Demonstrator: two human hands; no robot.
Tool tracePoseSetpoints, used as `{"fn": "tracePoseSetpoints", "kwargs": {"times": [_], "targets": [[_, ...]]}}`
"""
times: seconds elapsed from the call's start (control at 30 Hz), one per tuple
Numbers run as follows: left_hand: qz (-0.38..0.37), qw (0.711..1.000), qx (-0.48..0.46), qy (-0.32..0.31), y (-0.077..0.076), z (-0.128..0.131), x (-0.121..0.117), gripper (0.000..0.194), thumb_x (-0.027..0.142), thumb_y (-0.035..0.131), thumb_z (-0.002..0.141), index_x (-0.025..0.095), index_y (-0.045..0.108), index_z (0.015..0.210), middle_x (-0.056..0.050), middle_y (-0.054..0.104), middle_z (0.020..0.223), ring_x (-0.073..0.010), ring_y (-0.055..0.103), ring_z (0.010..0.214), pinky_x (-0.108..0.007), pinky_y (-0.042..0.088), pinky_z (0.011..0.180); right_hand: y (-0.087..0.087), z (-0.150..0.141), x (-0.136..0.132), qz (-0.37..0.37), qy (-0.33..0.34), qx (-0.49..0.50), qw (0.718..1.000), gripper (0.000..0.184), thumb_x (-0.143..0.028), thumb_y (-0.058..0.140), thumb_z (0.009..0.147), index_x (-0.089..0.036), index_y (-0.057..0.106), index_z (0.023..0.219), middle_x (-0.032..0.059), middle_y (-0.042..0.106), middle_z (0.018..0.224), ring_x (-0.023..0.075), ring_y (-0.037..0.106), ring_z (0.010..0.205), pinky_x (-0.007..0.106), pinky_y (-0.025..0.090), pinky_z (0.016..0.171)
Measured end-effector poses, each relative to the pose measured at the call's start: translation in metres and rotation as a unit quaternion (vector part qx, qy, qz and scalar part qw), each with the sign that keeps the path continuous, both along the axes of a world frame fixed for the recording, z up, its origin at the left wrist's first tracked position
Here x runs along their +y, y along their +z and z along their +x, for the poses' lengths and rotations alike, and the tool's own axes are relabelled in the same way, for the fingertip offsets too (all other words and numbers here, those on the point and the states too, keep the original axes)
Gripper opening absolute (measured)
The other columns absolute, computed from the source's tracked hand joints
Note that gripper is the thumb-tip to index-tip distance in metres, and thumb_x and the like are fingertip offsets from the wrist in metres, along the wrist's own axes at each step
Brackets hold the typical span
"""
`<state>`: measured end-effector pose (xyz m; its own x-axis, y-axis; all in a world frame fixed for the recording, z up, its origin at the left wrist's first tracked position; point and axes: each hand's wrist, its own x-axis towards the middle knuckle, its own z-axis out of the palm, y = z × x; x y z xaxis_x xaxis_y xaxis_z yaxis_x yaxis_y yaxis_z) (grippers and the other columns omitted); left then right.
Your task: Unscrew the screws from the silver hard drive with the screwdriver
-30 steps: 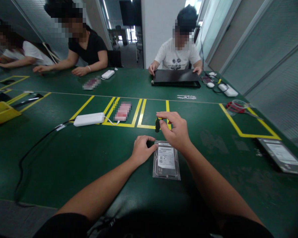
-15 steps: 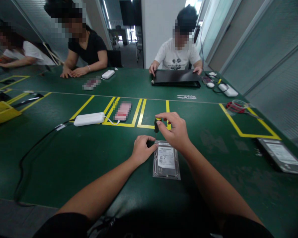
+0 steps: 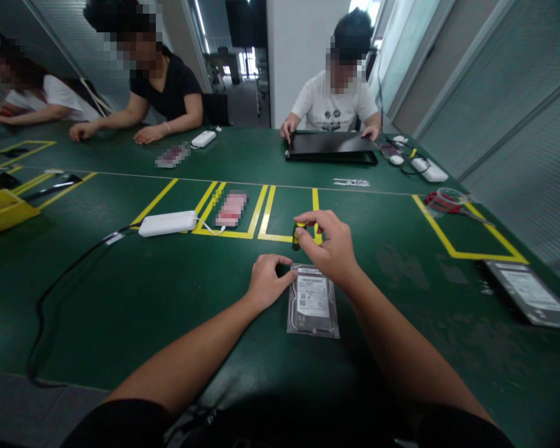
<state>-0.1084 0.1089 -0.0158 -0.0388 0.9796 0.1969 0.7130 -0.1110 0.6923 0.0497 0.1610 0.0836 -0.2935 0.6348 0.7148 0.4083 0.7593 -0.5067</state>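
A hard drive (image 3: 313,302) with a white label lies flat on the green table in front of me. My left hand (image 3: 270,281) grips its far left corner, with the thumb on the top and the index finger reaching past the corner. Between the thumb and fingers of my right hand (image 3: 329,242) is a black-and-yellow screwdriver (image 3: 296,238). It stands upright, tip down over that same corner. My fingers hide where the tip meets the drive.
A second hard drive (image 3: 534,295) lies at the right. White power strip (image 3: 168,224) and its black cable are on the left, beside a phone (image 3: 231,210). A clear cup (image 3: 450,199) stands far right. Across the table a person holds a black panel (image 3: 331,144); two others sit left.
The screwdriver handle has turned between my right fingers, showing more yellow. My left hand and the hard drive stay put. A co-worker's hand moved inward, then back out.
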Motion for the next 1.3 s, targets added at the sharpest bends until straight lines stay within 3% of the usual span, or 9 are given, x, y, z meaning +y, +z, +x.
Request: {"fn": "tracePoseSetpoints", "kwargs": {"times": [0.27, 0.53, 0.73, 0.93, 1.13, 1.3], "targets": [[-0.001, 1.000, 0.002, 0.000, -0.0005, -0.0001, 0.0003, 0.022, 0.034, 0.073, 0.078, 0.021, 0.070, 0.097, -0.003, 0.072, 0.102, -0.0244, 0.061, 0.101, -0.040, 0.046, 0.092, 0.0024, 0.0000, -0.0007, 0.002, 0.015, 0.014, 1.000, 0.014, -0.021, 0.054, 0.087, -0.022, 0.067, 0.094, 0.0026, 0.072, 0.099, 0.0175, 0.063, 0.090, 0.035, 0.047, 0.076], [0.001, 1.000, -0.001, -0.002, -0.0002, -0.0003, 0.0006, 0.021, 0.035, 0.072, 0.078, 0.022, 0.070, 0.095, -0.003, 0.073, 0.101, -0.0242, 0.061, 0.100, -0.040, 0.046, 0.093, 0.0017, -0.0001, 0.0004, 0.014, 0.015, -0.004, 1.000, 0.009, -0.028, 0.063, 0.086, -0.022, 0.066, 0.091, 0.0020, 0.067, 0.089, 0.0174, 0.060, 0.087, 0.034, 0.047, 0.077], [0.000, 1.000, -0.001, -0.003, -0.0009, -0.0004, 0.0010, 0.022, 0.035, 0.073, 0.078, 0.022, 0.070, 0.096, -0.003, 0.072, 0.101, -0.0241, 0.061, 0.100, -0.039, 0.046, 0.092, 0.0024, 0.0000, -0.0013, 0.012, 0.017, 0.016, 1.000, 0.017, -0.019, 0.054, 0.089, -0.022, 0.069, 0.096, 0.0022, 0.072, 0.098, 0.0171, 0.065, 0.093, 0.034, 0.049, 0.078], [-0.002, 1.000, -0.001, -0.004, 0.0004, 0.0000, 0.0008, 0.022, 0.036, 0.072, 0.079, 0.022, 0.070, 0.096, -0.002, 0.072, 0.102, -0.0241, 0.060, 0.102, -0.039, 0.046, 0.094, 0.0013, -0.0009, -0.0004, 0.017, 0.020, 0.003, 1.000, 0.011, -0.024, 0.063, 0.086, -0.020, 0.068, 0.095, 0.0031, 0.068, 0.091, 0.0169, 0.062, 0.087, 0.035, 0.049, 0.079], [-0.001, 1.000, -0.003, -0.004, -0.0004, -0.0005, 0.0002, 0.022, 0.035, 0.073, 0.078, 0.022, 0.070, 0.096, -0.002, 0.072, 0.102, -0.0242, 0.060, 0.102, -0.040, 0.046, 0.094, 0.0005, -0.0007, -0.0005, 0.011, 0.019, 0.023, 1.000, 0.017, -0.018, 0.054, 0.089, -0.021, 0.069, 0.096, 0.0032, 0.071, 0.099, 0.0172, 0.065, 0.095, 0.034, 0.050, 0.079], [-0.003, 1.000, -0.002, -0.006, -0.0010, -0.0003, 0.0003, 0.022, 0.035, 0.072, 0.079, 0.022, 0.070, 0.096, -0.002, 0.072, 0.102, -0.0242, 0.060, 0.102, -0.040, 0.045, 0.093, 0.0002, -0.0005, 0.0013, 0.027, 0.030, 0.010, 0.999, 0.014, -0.019, 0.059, 0.087, -0.021, 0.068, 0.097, 0.0027, 0.071, 0.095, 0.0169, 0.063, 0.088, 0.035, 0.050, 0.079]]}}
